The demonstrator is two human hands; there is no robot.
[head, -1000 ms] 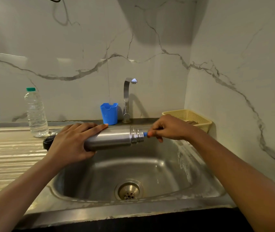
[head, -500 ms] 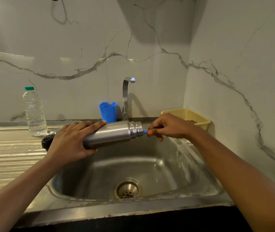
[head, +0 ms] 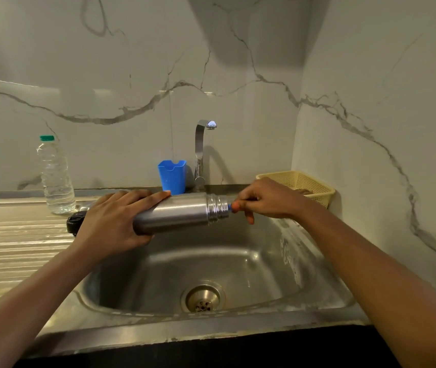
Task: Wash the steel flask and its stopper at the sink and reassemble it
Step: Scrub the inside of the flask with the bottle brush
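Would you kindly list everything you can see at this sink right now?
steel flask: one, silver, held sideways over the sink
blue piece: one, blue, at the flask's mouth
black object: one, black, behind the left hand
water bottle: one, clear, green cap, draining board
cup: one, blue, left of the tap
tap: one, chrome, behind the sink
basket: one, yellow, right corner
sink: one, steel, below the flask
left hand: one, grips the flask
right hand: one, pinches the blue piece

Hands [head: 110, 221] [head: 267, 200] hold flask [head: 179, 212] and blue piece [head: 229, 207] over sink [head: 238, 264].
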